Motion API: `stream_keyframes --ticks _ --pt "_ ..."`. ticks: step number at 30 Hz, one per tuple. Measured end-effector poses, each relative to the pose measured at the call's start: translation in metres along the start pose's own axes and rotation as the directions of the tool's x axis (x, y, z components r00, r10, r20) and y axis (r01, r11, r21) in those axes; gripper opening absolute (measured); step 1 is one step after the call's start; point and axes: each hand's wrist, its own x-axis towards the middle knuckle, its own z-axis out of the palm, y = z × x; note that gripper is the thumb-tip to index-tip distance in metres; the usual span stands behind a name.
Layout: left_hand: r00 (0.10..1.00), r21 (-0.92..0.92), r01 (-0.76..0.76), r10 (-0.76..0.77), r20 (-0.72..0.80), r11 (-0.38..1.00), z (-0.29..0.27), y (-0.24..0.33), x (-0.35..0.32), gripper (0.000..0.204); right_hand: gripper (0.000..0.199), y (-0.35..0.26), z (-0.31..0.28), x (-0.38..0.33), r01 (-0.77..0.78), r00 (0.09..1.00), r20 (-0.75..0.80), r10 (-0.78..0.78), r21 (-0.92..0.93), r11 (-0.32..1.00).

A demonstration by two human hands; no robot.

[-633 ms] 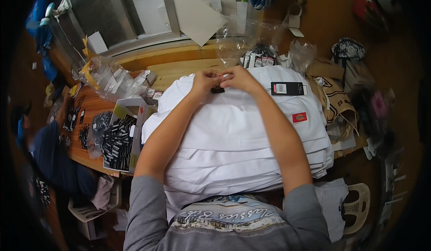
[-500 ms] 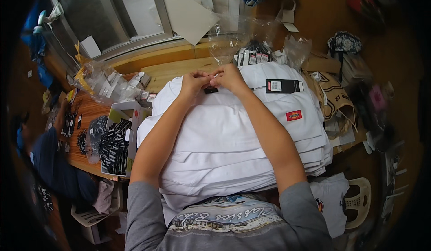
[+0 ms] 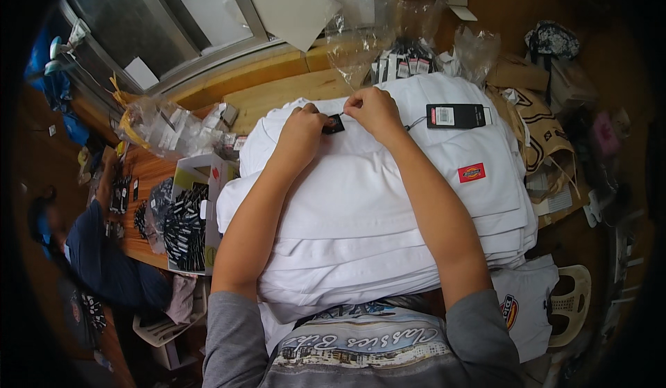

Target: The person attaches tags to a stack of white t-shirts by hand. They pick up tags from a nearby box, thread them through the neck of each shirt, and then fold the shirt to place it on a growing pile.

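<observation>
A thick stack of folded white garments (image 3: 333, 208) lies before me, the top one bearing a small red patch (image 3: 471, 173). My left hand (image 3: 305, 128) is closed at the collar area, its fingertips against a small black label (image 3: 334, 124). Just right of it, my right hand (image 3: 374, 114) is pinched at a thin cord beside the label. A black hang tag (image 3: 454, 116) with a white barcode sticker lies flat on the garment. Its dark string (image 3: 416, 122) runs toward my right wrist and partly disappears under it.
Left of the stack stands a box (image 3: 215, 180) packed with black tags. Clear plastic bags (image 3: 166, 128) and bundled tags (image 3: 406, 62) lie behind. A brown paper bag (image 3: 544, 135) is at the right. Someone in dark blue (image 3: 111, 256) sits at the far left, by a wooden table.
My hands, which were together over the label, have moved apart slightly, and more of the black label shows. The whole view has shifted a little.
</observation>
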Motion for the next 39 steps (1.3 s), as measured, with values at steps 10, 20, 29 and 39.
stream_keyframes --ticks 10,20,29,39 --pt "0.982 0.452 -0.16 0.188 -0.017 0.878 0.005 0.015 0.008 0.011 0.011 0.012 0.008 0.008 -0.073 0.994 -0.08 0.078 0.06 0.995" --pt "0.902 -0.328 0.416 -0.431 0.03 0.848 -0.005 -0.002 0.011 0.008 0.013 0.02 0.01 0.012 -0.069 0.998 0.013 0.068 0.305 0.95" --pt "0.872 -0.496 0.453 -0.485 0.071 0.741 -0.001 -0.01 0.01 0.007 0.011 0.01 0.008 0.004 -0.018 0.996 0.088 0.0 0.208 0.978" --pt "0.875 -0.606 0.435 -0.471 0.111 0.666 0.001 -0.016 0.012 0.006 0.01 -0.005 0.008 -0.005 -0.436 0.828 0.549 0.112 0.506 0.745"
